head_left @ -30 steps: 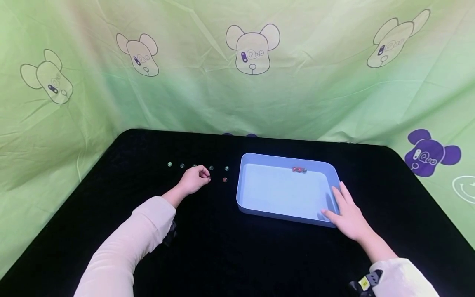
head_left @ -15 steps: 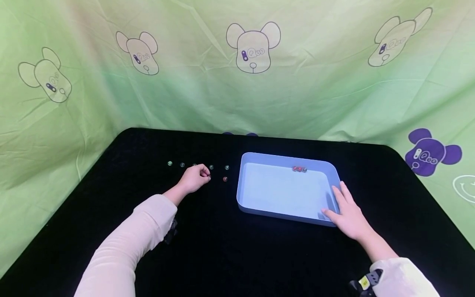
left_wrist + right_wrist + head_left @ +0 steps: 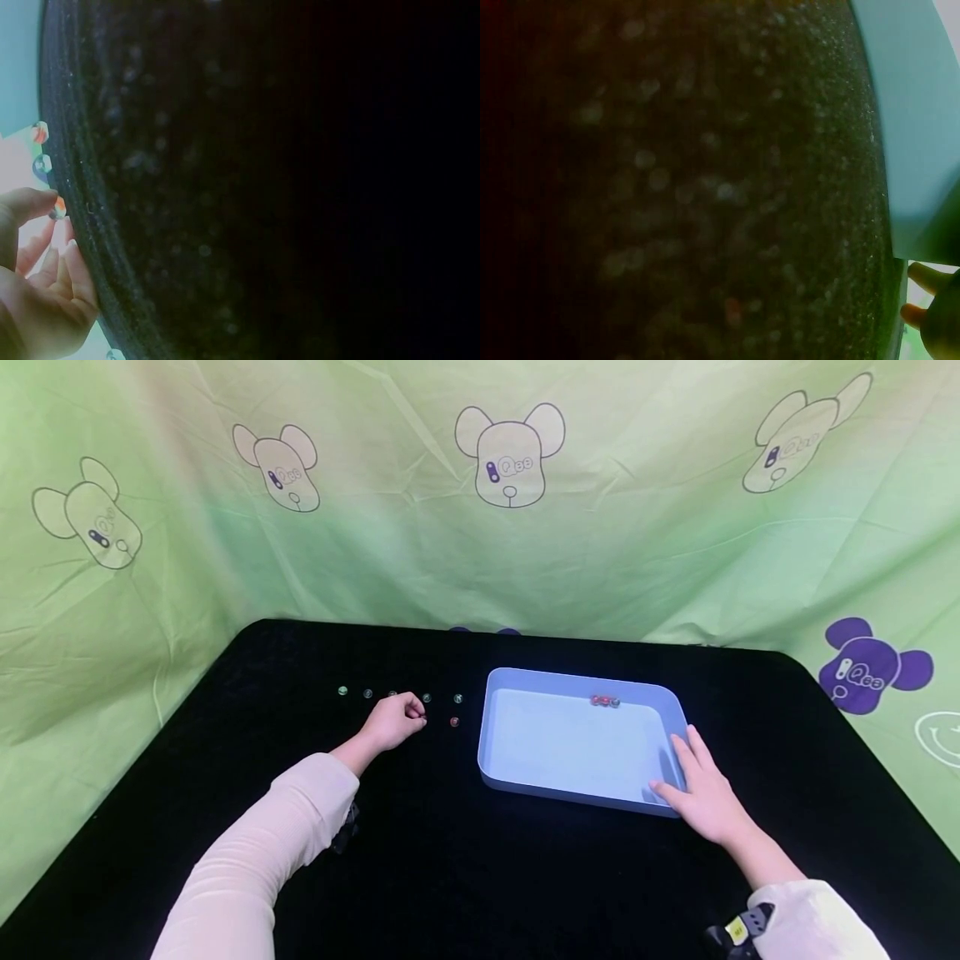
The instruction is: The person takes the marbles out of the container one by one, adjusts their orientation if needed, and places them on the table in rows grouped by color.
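Head: left hand, left of a shallow, rectangular blue tray; right hand, fingers extended, against the tray's right wall. Left wrist: thumb and fingertip pinch a small, clear, round marble with an orange core, near two similar marbles. Right wrist: two fingertips near the tray.

The tray has a smooth, satin plastic finish. The marbles look glassy and glossy. The table cover is matt, napped cloth; the curtain is creased cloth.
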Action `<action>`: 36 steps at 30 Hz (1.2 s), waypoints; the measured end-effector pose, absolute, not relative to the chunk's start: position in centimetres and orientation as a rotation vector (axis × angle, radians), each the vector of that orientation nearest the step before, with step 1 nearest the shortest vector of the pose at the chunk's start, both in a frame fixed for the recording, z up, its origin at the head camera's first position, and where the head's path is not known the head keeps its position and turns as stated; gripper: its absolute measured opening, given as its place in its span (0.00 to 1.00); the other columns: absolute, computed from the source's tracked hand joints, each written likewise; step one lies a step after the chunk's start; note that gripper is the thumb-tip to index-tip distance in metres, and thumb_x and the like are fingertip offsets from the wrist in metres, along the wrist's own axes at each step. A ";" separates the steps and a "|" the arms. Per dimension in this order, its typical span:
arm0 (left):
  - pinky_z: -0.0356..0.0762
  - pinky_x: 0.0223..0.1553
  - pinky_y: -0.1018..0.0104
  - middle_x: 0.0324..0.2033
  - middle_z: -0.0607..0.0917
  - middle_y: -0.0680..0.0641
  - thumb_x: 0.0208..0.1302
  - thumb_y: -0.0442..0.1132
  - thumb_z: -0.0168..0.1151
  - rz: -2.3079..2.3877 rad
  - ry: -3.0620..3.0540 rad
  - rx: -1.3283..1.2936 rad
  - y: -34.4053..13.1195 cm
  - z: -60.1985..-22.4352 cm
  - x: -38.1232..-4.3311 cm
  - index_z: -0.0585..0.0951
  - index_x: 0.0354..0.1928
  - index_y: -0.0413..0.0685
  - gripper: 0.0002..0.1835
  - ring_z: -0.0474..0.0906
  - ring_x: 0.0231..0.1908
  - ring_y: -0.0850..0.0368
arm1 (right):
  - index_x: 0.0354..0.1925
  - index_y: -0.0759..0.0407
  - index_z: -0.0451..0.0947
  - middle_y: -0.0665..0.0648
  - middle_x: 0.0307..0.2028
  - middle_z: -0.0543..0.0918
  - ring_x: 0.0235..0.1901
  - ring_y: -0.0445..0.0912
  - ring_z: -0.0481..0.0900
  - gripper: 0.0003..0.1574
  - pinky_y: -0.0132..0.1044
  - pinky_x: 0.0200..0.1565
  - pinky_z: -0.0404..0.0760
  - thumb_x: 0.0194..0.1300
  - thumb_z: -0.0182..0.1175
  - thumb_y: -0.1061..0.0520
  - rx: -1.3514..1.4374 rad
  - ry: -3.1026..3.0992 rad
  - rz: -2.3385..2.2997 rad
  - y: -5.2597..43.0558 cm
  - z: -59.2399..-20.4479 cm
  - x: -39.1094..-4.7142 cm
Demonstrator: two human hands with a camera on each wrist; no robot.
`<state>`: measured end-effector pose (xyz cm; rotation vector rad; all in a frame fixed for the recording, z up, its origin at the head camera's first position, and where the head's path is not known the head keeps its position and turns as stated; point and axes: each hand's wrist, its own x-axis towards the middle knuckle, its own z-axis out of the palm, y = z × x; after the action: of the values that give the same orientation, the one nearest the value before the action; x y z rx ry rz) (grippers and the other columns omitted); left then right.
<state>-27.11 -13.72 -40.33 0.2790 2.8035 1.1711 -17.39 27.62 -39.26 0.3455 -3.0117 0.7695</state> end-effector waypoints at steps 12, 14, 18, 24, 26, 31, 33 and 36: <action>0.70 0.36 0.65 0.27 0.78 0.47 0.50 0.33 0.60 1.226 2.777 0.288 -13.8 -40.2 -27.0 0.75 0.32 0.40 0.07 0.73 0.32 0.54 | 0.60 0.75 0.44 0.72 0.62 0.35 0.58 0.67 0.41 0.45 0.64 0.49 0.49 0.58 0.52 0.50 0.347 -3.007 0.764 27.6 -39.4 -17.4; 0.70 0.35 0.65 0.27 0.78 0.47 0.50 0.33 0.60 1.236 2.773 0.286 -13.9 -40.2 -27.0 0.75 0.32 0.40 0.07 0.74 0.32 0.54 | 0.61 0.75 0.44 0.72 0.62 0.35 0.58 0.67 0.41 0.45 0.64 0.48 0.49 0.58 0.52 0.50 0.346 -3.006 0.765 27.6 -39.4 -17.4; 0.70 0.35 0.65 0.27 0.78 0.47 0.50 0.33 0.60 1.249 2.767 0.285 -13.9 -40.2 -27.0 0.75 0.33 0.39 0.07 0.74 0.32 0.54 | 0.61 0.75 0.43 0.71 0.62 0.35 0.58 0.68 0.41 0.45 0.64 0.48 0.50 0.58 0.51 0.50 0.342 -3.009 0.765 27.7 -39.4 -17.5; 0.70 0.34 0.65 0.28 0.78 0.46 0.50 0.34 0.60 1.276 2.765 0.270 -14.2 -39.8 -26.8 0.75 0.34 0.39 0.08 0.74 0.32 0.54 | 0.60 0.75 0.44 0.71 0.62 0.35 0.58 0.68 0.42 0.44 0.65 0.48 0.50 0.58 0.52 0.50 0.351 -3.002 0.769 27.8 -39.5 -17.5; 0.70 0.34 0.65 0.28 0.78 0.46 0.50 0.34 0.60 1.299 2.758 0.264 -14.3 -39.6 -26.7 0.75 0.34 0.38 0.09 0.74 0.32 0.53 | 0.60 0.75 0.44 0.71 0.62 0.35 0.58 0.68 0.41 0.45 0.64 0.48 0.50 0.58 0.52 0.50 0.355 -2.997 0.773 27.8 -39.6 -17.5; 0.70 0.34 0.65 0.28 0.78 0.46 0.50 0.33 0.57 1.325 2.757 0.267 -14.5 -39.3 -26.4 0.75 0.34 0.38 0.08 0.74 0.32 0.54 | 0.60 0.76 0.44 0.71 0.62 0.35 0.58 0.67 0.41 0.44 0.64 0.49 0.49 0.58 0.52 0.50 0.362 -2.991 0.776 27.8 -39.6 -17.6; 0.70 0.34 0.65 0.28 0.78 0.47 0.50 0.33 0.57 1.322 2.757 0.262 -14.6 -39.2 -26.3 0.75 0.34 0.39 0.08 0.73 0.32 0.54 | 0.60 0.76 0.44 0.71 0.62 0.35 0.58 0.67 0.41 0.44 0.64 0.48 0.49 0.58 0.52 0.50 0.361 -2.994 0.779 27.8 -39.6 -17.6; 0.70 0.34 0.65 0.27 0.78 0.48 0.50 0.33 0.57 1.330 2.750 0.255 -14.8 -39.0 -25.9 0.75 0.33 0.40 0.07 0.73 0.32 0.55 | 0.60 0.76 0.44 0.71 0.62 0.35 0.58 0.67 0.41 0.44 0.64 0.48 0.49 0.58 0.52 0.51 0.357 -2.999 0.783 27.8 -39.5 -17.5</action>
<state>-25.92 -14.75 -39.03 0.2552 2.7498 1.3297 -17.53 27.78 -39.49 0.3571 -2.9988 0.7834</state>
